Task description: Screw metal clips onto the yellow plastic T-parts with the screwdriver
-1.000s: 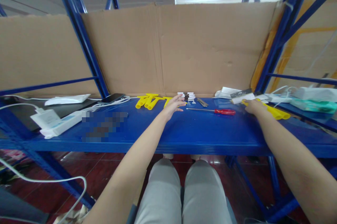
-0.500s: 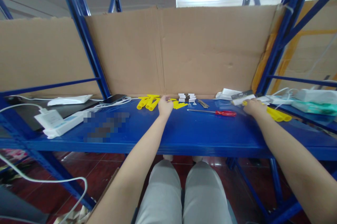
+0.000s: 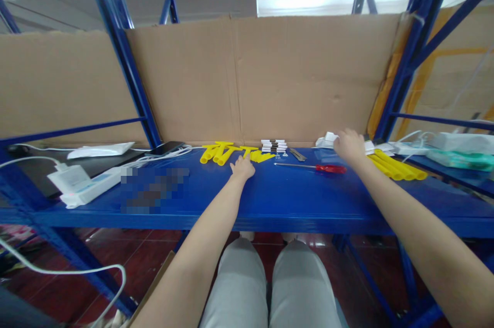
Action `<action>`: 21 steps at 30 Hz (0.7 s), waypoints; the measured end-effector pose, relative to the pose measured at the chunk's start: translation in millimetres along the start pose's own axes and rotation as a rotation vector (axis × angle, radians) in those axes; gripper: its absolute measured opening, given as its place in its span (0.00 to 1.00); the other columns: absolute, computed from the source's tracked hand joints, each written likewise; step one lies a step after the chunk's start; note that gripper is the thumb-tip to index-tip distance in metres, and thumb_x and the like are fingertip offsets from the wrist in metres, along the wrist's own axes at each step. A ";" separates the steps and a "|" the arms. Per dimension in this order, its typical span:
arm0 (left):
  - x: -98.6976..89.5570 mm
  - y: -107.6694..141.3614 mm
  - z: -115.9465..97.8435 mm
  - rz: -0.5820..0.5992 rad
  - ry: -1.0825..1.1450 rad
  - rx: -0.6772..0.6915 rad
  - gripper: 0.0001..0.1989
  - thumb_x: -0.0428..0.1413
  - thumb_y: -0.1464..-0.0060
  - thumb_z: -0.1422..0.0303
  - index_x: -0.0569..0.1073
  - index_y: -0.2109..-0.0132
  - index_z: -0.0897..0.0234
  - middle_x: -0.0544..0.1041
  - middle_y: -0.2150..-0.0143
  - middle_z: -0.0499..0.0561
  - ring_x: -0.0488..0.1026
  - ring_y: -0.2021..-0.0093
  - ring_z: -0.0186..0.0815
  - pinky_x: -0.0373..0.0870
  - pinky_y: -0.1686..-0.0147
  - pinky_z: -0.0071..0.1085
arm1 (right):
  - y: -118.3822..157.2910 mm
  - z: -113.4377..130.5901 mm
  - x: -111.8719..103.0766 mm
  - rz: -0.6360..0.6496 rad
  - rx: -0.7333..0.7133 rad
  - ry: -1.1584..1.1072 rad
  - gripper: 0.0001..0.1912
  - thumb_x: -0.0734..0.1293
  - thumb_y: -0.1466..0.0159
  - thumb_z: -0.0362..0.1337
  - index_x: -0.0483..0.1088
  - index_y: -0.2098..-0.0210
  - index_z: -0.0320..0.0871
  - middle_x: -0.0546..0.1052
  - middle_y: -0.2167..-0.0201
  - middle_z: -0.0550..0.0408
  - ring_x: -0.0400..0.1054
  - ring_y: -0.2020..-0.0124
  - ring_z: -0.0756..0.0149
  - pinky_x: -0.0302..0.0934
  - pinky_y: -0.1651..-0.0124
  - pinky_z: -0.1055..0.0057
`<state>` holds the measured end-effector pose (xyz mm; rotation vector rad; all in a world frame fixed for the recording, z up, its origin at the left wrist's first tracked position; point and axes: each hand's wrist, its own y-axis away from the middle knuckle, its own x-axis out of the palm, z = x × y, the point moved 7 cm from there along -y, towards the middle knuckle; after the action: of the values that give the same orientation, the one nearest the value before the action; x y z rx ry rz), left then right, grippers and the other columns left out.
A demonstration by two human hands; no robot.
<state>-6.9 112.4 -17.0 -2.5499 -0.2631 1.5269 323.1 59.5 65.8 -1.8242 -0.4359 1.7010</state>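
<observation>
My left hand (image 3: 243, 167) rests low over the blue shelf, thumb and fingers apart, at the near end of a yellow T-shaped piece (image 3: 247, 151). More yellow T-shaped pieces (image 3: 219, 153) lie to its left, and small flat yellow pieces (image 3: 264, 156) to its right. At the back right, my right hand (image 3: 350, 148) is beside a crumpled white packet (image 3: 327, 141); its fingertips are hard to make out, and whether it grips anything is unclear. Several yellow tubes (image 3: 399, 166) lie side by side to the right of this hand.
Between the hands lie a red-handled screwdriver (image 3: 331, 169), a stack of white strips (image 3: 274, 146) and a small metal tool (image 3: 297, 155). A white power strip (image 3: 94, 186) with cables is at the left. Cardboard (image 3: 270, 81) stands behind the blue shelf (image 3: 285, 194).
My right hand has left the yellow tubes and moved left and back, uncovering them. My left hand has come slightly nearer, and its fingers have spread, with a yellow T-shaped piece showing behind it.
</observation>
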 end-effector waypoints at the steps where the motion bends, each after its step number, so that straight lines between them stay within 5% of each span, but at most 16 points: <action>1: 0.2 -1.3 1.2 -0.001 0.011 -0.005 0.28 0.50 0.45 0.71 0.62 0.37 0.57 0.60 0.34 0.64 0.59 0.35 0.53 0.46 0.38 0.55 | -2.8 11.9 -4.1 -0.027 -0.028 -0.035 0.18 0.54 0.35 0.31 0.71 0.54 0.35 0.72 0.53 0.36 0.63 0.49 0.49 0.57 0.51 0.59; 6: -2.9 -3.4 7.0 -0.025 0.087 -0.051 0.27 0.54 0.47 0.70 0.67 0.39 0.53 0.70 0.41 0.63 0.62 0.38 0.54 0.48 0.39 0.54 | -11.8 68.1 -14.8 -0.101 -0.080 -0.257 0.18 0.56 0.37 0.31 0.70 0.51 0.38 0.72 0.50 0.39 0.64 0.47 0.49 0.59 0.49 0.57; 10: -6.4 -2.7 7.7 -0.043 0.152 -0.054 0.24 0.56 0.48 0.70 0.71 0.43 0.52 0.74 0.46 0.61 0.63 0.39 0.53 0.50 0.40 0.53 | -3.5 96.6 -0.6 -0.081 -0.081 -0.380 0.20 0.56 0.38 0.30 0.70 0.50 0.37 0.72 0.49 0.39 0.65 0.47 0.50 0.60 0.47 0.56; 15: -12.4 -0.7 5.8 -0.073 0.188 -0.042 0.23 0.57 0.48 0.71 0.72 0.44 0.53 0.76 0.48 0.61 0.65 0.39 0.54 0.51 0.40 0.52 | 8.0 96.2 35.4 0.056 -0.107 -0.502 0.19 0.59 0.40 0.30 0.72 0.52 0.40 0.76 0.51 0.44 0.70 0.50 0.55 0.62 0.46 0.59; 21: -24.0 5.3 2.3 -0.146 0.152 -0.025 0.22 0.54 0.46 0.73 0.72 0.44 0.56 0.76 0.47 0.61 0.67 0.41 0.53 0.55 0.42 0.51 | 6.4 82.5 49.3 0.123 -0.068 -0.590 0.18 0.59 0.38 0.30 0.73 0.52 0.38 0.78 0.54 0.46 0.73 0.54 0.61 0.64 0.49 0.67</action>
<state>-19.7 101.8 1.3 -2.5851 -0.4397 1.2801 247.4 101.4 23.3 -1.3863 -0.6327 2.3325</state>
